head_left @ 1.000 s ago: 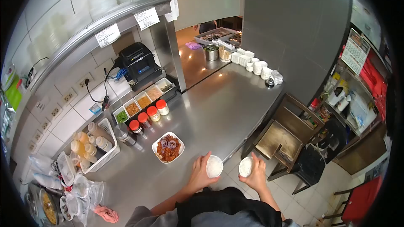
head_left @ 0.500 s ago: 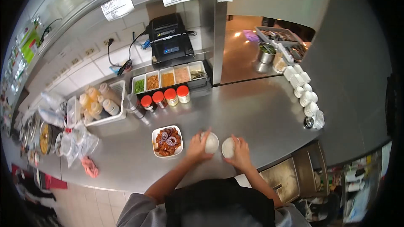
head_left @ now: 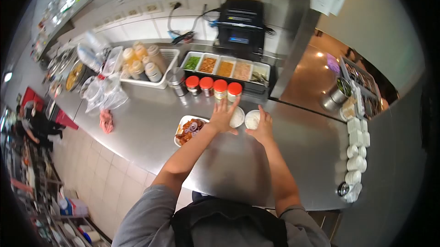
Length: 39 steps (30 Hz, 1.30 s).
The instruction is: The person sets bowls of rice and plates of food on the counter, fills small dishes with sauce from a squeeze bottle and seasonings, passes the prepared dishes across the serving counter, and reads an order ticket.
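My left hand (head_left: 222,118) has its fingers spread beside a small white bowl of rice (head_left: 237,117), partly covering it from the left. My right hand (head_left: 262,128) is at the right side of a second rice bowl (head_left: 252,119), thumb and fingers apart around its edge; whether the fingers touch it is hard to tell. Both bowls stand close together on the steel counter (head_left: 238,164). Left of them, a square white dish (head_left: 177,138) holds glazed brown pieces of food topped with purple onion rings (head_left: 192,128). My left forearm hides part of that dish.
Several red-lidded jars (head_left: 220,85) stand behind the bowls, before a topping rack (head_left: 224,68) and black printer (head_left: 240,27). Squeeze bottles (head_left: 136,69) fill a white basket (head_left: 163,82) at left, near a pink cloth (head_left: 106,121). Stacked white dishes (head_left: 356,164) line the right edge.
The view has turned and shifted. Both rice bowls have moved farther back on the counter, toward the jars. My left hand's fingers have spread, and both arms reach farther forward.
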{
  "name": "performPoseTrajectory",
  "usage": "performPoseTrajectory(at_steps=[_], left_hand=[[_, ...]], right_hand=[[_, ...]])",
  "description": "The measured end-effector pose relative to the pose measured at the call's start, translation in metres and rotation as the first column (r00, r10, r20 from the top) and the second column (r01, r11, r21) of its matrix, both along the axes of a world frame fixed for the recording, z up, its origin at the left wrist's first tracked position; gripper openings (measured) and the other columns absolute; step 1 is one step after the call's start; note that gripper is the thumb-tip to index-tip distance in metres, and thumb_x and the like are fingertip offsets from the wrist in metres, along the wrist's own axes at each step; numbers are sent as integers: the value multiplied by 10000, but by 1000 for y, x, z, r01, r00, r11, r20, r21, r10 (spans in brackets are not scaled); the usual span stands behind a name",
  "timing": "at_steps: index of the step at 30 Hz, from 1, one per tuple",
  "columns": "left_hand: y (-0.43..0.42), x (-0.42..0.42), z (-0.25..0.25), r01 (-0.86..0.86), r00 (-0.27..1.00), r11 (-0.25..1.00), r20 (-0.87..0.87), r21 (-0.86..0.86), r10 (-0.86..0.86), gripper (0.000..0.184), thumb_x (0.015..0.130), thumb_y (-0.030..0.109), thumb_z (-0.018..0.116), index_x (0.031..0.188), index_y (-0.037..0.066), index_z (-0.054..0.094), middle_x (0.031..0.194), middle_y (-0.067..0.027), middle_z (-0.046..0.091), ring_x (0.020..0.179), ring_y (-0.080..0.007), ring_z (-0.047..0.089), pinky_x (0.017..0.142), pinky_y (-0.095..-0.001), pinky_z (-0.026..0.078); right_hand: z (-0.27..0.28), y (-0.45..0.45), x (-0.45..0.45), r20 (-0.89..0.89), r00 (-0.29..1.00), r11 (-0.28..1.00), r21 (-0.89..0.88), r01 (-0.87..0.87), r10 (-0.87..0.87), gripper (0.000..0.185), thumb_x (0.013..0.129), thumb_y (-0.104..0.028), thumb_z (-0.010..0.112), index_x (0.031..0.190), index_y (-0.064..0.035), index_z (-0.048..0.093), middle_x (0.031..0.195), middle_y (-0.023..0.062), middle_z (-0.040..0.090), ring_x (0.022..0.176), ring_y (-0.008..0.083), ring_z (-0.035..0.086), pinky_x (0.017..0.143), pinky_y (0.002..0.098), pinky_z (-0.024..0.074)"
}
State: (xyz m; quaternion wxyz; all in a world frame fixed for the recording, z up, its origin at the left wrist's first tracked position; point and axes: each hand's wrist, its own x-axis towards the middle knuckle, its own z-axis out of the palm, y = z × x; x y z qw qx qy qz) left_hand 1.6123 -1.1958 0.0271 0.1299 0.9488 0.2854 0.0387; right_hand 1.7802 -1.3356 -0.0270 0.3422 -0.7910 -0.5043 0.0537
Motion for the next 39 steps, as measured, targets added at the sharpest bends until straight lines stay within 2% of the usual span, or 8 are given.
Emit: performPoseTrajectory(at_steps=[3, 7, 12, 17, 23, 28, 34, 39], left_hand=[[-33, -42, 42, 9, 946, 1000, 325, 11, -12, 1336, 591, 420, 903, 1583, 230, 29, 1601, -276, 57, 1482, -440, 122, 1176, -575, 194], [-81, -160, 67, -131, 780, 991, 615, -18, 115, 837, 815, 323, 773, 1504, 132, 340, 1559, -213, 269, 1409, -411, 317, 1137, -507, 305], [-144, -365, 13, -520, 683, 830, 486, -201, 545, 598, 853, 258, 732, 1375, 94, 491, 1451, -202, 425, 1299, -399, 447, 1061, -466, 401], [-214, -540, -9, -747, 474, 607, 424, -271, 772, 401, 846, 171, 723, 1219, 74, 613, 1361, -200, 511, 1228, -391, 514, 1019, -444, 437], [-259, -665, -22, -909, 162, 332, 519, -253, 839, 285, 844, 117, 714, 1114, 48, 652, 1314, -187, 549, 1197, -387, 544, 989, -446, 458], [-254, -726, -26, -892, 2, 225, 494, -392, 870, 131, 791, 132, 794, 811, 44, 699, 1357, -158, 540, 1207, -360, 549, 970, -446, 472], [-178, -793, -48, -889, 119, 300, 457, -347, 881, 207, 756, 174, 829, 741, 51, 663, 1351, -165, 545, 1201, -380, 544, 962, -474, 464], [-94, -868, -92, -915, 141, 254, 340, -314, 930, 289, 760, 224, 816, 699, 35, 606, 1299, -194, 571, 1159, -390, 560, 948, -450, 470]], right_hand=[[5, 0, 1, -111, 989, 995, 20, -101, 103, 1252, 520, -239, 938, 1536, -126, 215, 1387, 256, 411, 1294, 428, 393, 1082, 526, 335], [36, -19, -39, 165, 984, 997, 47, 59, -66, 1215, 559, -227, 925, 1538, -108, 215, 1435, 231, 413, 1346, 434, 348, 1123, 523, 284], [53, -16, -134, 126, 981, 907, 412, 85, -149, 745, 813, -92, 712, 1467, -42, 360, 1411, 193, 451, 1316, 378, 414, 1092, 482, 342], [78, 34, -331, -272, 887, 853, 476, -213, 373, 427, 872, 2, 558, 1297, -32, 547, 1186, 133, 560, 1099, 290, 562, 944, 376, 459], [115, 65, -573, -26, 508, 490, 311, -815, 861, 313, 845, -25, 608, 1153, -77, 626, 1227, 130, 544, 1105, 311, 569, 934, 409, 479], [95, 95, -676, 44, 262, 251, 167, -953, 964, 278, 839, -73, 645, 1117, -92, 652, 1250, 112, 542, 1149, 307, 547, 934, 420, 482], [48, 194, -695, 41, 489, 491, -82, -867, 871, 301, 821, -125, 683, 1120, -88, 663, 1280, 132, 536, 1171, 336, 520, 1000, 434, 444], [5, 329, -704, 181, 821, 819, 109, -563, 541, 482, 825, -199, 701, 1267, -69, 560, 1304, 206, 502, 1159, 417, 483, 1005, 483, 418]])
